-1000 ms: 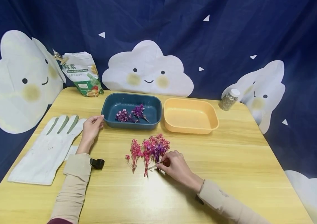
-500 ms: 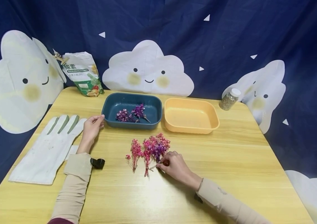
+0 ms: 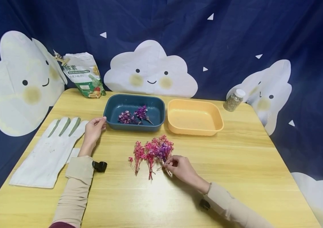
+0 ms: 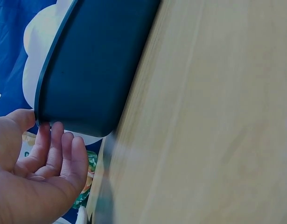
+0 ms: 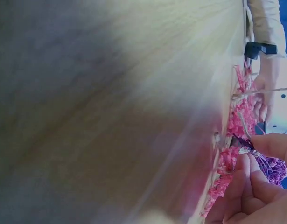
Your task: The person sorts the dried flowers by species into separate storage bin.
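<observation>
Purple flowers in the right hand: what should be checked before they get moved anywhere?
1. Purple flowers gripped: ok, the right hand pinches them by the stems.
2. Free of the pink flowers: cannot tell; the blooms overlap in the head view, and any snag is hidden.
3. Blue tray steadied: ok, the left hand has thumb and fingers at its rim.
4. Room in the blue tray: ok, purple sprigs lie there with bare floor around them.
5. Yellow tray unoccupied: ok, nothing shows inside.
</observation>
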Demonstrator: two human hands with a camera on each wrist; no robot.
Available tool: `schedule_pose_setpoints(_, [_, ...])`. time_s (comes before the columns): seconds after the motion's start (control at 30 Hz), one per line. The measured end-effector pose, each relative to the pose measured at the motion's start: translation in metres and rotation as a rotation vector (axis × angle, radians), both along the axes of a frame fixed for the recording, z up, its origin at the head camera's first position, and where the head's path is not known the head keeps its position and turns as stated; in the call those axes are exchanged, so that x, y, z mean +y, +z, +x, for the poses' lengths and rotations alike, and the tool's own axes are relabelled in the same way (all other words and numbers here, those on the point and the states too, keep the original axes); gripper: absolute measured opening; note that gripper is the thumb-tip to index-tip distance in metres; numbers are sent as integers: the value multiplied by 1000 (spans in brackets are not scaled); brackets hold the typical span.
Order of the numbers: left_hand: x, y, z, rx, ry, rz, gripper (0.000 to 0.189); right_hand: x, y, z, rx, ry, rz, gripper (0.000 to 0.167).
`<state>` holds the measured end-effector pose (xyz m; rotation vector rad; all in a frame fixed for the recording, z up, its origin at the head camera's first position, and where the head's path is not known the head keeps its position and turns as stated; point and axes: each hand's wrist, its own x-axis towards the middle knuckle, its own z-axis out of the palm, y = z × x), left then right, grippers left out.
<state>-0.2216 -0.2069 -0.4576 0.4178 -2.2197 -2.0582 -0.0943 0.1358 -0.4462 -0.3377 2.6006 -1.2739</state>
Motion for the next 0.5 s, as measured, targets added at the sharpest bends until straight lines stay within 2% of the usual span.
schedule_pose_setpoints(0.2, [0, -1, -2, 10, 10, 13, 22, 1, 7, -3, 35, -31, -45, 6])
schedule_pose_setpoints(0.5, [0, -2, -1, 5, -2, 0, 29, -2, 17, -17, 94, -87, -62, 7])
